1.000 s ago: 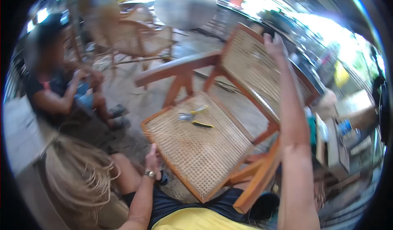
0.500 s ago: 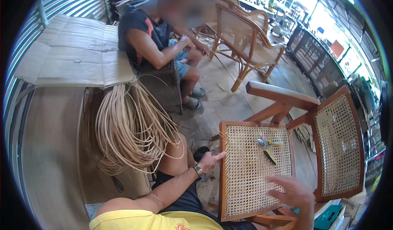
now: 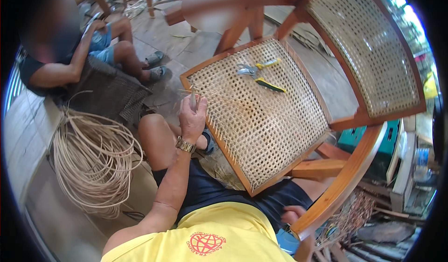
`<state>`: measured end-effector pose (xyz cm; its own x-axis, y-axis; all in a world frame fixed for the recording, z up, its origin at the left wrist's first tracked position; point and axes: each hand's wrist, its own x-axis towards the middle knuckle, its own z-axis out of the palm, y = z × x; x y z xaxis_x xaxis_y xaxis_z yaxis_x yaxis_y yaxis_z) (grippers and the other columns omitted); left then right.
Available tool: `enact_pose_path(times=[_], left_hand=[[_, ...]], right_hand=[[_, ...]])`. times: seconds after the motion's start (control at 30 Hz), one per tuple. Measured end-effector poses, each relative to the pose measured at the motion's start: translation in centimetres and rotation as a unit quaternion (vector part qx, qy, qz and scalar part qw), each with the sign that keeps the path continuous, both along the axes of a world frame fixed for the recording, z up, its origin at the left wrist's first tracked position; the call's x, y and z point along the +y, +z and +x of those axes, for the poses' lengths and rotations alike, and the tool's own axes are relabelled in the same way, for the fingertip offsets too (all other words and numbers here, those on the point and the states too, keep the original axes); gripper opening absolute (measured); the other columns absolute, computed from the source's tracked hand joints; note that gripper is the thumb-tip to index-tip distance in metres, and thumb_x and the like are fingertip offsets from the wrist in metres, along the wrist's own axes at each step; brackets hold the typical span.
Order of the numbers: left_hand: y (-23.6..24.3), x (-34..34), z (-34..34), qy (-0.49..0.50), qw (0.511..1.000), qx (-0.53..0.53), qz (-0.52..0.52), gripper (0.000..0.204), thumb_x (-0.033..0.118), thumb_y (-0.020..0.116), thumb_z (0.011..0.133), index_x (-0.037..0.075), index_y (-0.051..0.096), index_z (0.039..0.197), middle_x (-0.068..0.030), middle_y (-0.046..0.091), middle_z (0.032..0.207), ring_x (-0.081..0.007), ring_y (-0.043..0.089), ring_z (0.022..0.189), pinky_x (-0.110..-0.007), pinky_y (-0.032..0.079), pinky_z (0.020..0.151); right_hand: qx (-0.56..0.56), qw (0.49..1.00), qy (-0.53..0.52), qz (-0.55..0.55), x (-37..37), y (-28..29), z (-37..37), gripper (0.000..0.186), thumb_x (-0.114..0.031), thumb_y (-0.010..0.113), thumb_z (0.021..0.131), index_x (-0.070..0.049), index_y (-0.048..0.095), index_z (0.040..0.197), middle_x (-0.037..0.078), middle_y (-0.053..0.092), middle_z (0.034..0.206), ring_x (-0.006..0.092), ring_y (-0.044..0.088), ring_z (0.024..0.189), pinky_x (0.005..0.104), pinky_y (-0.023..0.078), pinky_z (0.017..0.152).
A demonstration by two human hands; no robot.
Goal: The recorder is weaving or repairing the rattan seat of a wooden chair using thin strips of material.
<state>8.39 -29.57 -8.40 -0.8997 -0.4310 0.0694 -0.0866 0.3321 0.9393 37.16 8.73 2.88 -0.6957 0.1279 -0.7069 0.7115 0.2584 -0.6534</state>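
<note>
A wooden chair with a woven cane seat (image 3: pixel 261 136) stands turned in front of me. At the seat's left edge, my left hand (image 3: pixel 191 119) is closed, with a slim grey pointed tool (image 3: pixel 192 101) upright between thumb and fingers. Thin cane strands (image 3: pixel 226 99) run from beside it over the seat. Pliers with yellow-and-black handles (image 3: pixel 261 75) lie spread on the weave. My right hand (image 3: pixel 293 214) is low on the right, fingers curled, partly hidden behind the chair's armrest (image 3: pixel 343 180); what it holds, if anything, is hidden.
A big coil of rattan (image 3: pixel 95 161) hangs at the left. Beyond it a person (image 3: pixel 60 61) sits on a dark woven seat (image 3: pixel 109 84). The cane backrest (image 3: pixel 368 42) rises at the right, near a green case (image 3: pixel 359 143) and a heap of cane scraps (image 3: pixel 347 217).
My view has swung right and down, and the chair appears turned. My left hand went from pointing at the seat edge to gripping there. My right hand left the seat for below the armrest.
</note>
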Motion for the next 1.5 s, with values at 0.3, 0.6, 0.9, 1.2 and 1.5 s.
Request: enact_pose_path(times=[0.3,0.6,0.9,1.2,1.5], left_hand=[[1.1,5.2,0.2,-0.12,0.978,0.087,-0.151,0.03,0.018,0.074,0.088,0.007,0.067,0.116,-0.0127,0.06,0.13,-0.0255,0.069,0.084,-0.036,0.057,0.072],[5.6,3.1,0.3,-0.151,0.926,-0.01,-0.346,0.016,0.02,0.073,0.087,0.009,0.071,0.099,-0.0102,0.066,0.094,-0.0309,0.066,0.077,-0.04,0.052,0.068],[8.1,-5.4,0.1,-0.02,0.936,0.06,-0.347,0.018,0.019,0.077,0.085,0.003,0.071,0.087,-0.0127,0.065,0.077,-0.0268,0.062,0.063,-0.038,0.047,0.06],[4.8,1.3,-0.8,-0.204,0.946,-0.124,-0.218,0.029,0.03,0.059,0.098,0.001,0.064,0.097,-0.0212,0.067,0.075,-0.0366,0.067,0.07,-0.044,0.052,0.064],[3.4,5.2,-4.5,-0.39,0.805,-0.202,-0.4,0.025,0.017,0.052,0.091,-0.001,0.068,0.088,-0.0246,0.068,0.08,-0.0399,0.069,0.077,-0.049,0.055,0.073]], right_hand=[[0.218,0.932,0.286,-0.046,-6.6,-3.6,-13.5,0.016,-0.017,0.065,0.095,-0.001,0.065,0.097,0.011,0.065,0.083,0.0225,0.064,0.075,0.0356,0.051,0.07],[0.558,0.808,0.16,0.102,-12.8,-8.1,-29.6,0.033,-0.022,0.07,0.091,-0.011,0.066,0.122,0.01,0.062,0.106,0.0292,0.057,0.102,0.0434,0.048,0.087],[0.552,0.732,0.341,0.207,-14.0,-9.1,-33.1,0.017,-0.025,0.072,0.088,-0.012,0.069,0.099,0.006,0.059,0.102,0.0264,0.053,0.101,0.0404,0.044,0.093],[0.405,0.892,0.062,-0.194,-12.4,-4.1,-34.2,0.018,-0.019,0.064,0.098,-0.007,0.065,0.085,-0.002,0.06,0.073,0.0075,0.052,0.063,0.0257,0.042,0.058],[0.333,0.877,0.283,0.202,-10.9,-6.9,-34.3,0.016,-0.014,0.063,0.086,-0.005,0.073,0.077,0.011,0.065,0.071,0.0209,0.064,0.062,0.0382,0.056,0.067]])
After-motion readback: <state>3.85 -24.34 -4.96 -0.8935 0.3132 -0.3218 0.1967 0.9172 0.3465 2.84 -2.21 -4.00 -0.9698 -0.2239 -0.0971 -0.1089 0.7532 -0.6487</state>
